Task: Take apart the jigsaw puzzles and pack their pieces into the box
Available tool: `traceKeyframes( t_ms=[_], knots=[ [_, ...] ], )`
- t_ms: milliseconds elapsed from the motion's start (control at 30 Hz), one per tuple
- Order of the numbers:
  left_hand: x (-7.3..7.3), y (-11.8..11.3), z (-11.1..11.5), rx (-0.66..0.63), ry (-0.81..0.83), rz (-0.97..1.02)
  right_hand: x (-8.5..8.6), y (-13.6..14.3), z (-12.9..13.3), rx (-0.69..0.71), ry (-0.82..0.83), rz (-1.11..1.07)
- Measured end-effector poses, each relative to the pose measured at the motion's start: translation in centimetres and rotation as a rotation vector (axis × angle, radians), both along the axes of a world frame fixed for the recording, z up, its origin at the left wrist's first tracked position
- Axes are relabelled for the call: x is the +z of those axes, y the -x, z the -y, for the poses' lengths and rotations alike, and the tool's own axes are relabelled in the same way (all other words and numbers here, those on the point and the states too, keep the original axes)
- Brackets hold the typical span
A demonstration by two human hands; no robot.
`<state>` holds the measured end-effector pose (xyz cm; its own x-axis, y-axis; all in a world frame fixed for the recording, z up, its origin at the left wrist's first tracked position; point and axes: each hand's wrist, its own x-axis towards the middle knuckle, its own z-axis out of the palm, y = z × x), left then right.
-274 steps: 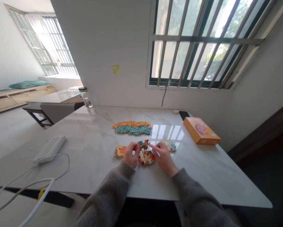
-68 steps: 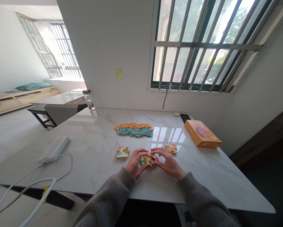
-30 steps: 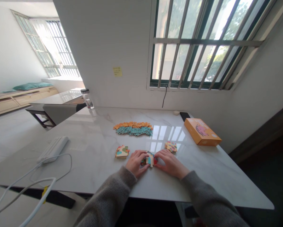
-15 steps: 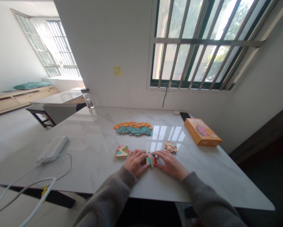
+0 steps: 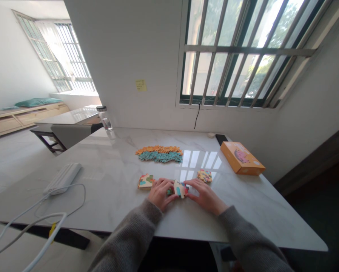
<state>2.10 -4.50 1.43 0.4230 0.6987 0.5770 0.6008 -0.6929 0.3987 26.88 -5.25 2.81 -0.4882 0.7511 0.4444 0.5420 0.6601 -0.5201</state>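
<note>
Between my two hands, near the table's front edge, lie joined puzzle pieces (image 5: 181, 189) in cream, blue and red. My left hand (image 5: 161, 193) curls over their left side, with thumb and fingers on a piece. From the right, my right hand (image 5: 203, 195) pinches the pieces' right edge between thumb and forefinger. A small stack of cream, green and orange pieces (image 5: 146, 181) sits just left of my left hand. Beyond my right hand is another small stack of multicoloured pieces (image 5: 205, 175). My fingers partly hide the held pieces.
A heap of orange and teal pieces (image 5: 159, 154) lies farther back on the white table (image 5: 115, 158). An orange box (image 5: 242, 158) and a black phone (image 5: 221, 139) are at right. A bottle (image 5: 105, 118), a white power strip (image 5: 64, 178) and cables are at left.
The puzzle pieces between my hands have shifted and tilted slightly, and my fingers have moved a little with them. The stacks and the heap stay where they were.
</note>
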Motion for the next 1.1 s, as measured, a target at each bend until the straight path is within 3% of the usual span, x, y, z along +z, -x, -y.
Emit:
traceKeyframes(
  t_ms=[133, 233, 333, 533, 800, 967, 1100],
  knots=[
    [0.1, 0.0, 0.2, 0.012, -0.038, 0.063, 0.1, 0.7, 0.0, -0.04, 0.17, -0.27],
    [0.1, -0.1, 0.4, 0.024, -0.128, 0.153, 0.4, 2.1, 0.2, 0.011, 0.371, -0.576],
    [-0.2, -0.1, 0.3, 0.039, -0.171, 0.199, 0.4, 3.9, 0.2, 0.038, 0.509, -0.676],
    [-0.4, -0.1, 0.2, -0.068, -0.181, 0.066, -0.4, 5.1, 0.2, -0.055, 0.372, -0.584],
    [0.9, -0.3, 1.3, -0.199, -0.084, 0.005, -0.4, 4.6, 0.7, 0.045, 0.397, -0.471],
    [1.3, 0.2, 1.4, -0.136, -0.115, 0.082, 0.1, 4.1, 0.9, 0.037, 0.35, -0.493],
    [1.6, 2.9, 0.7, -0.01, -0.146, 0.095, 0.3, 3.1, 0.8, -0.071, 0.222, -0.381]
  ],
)
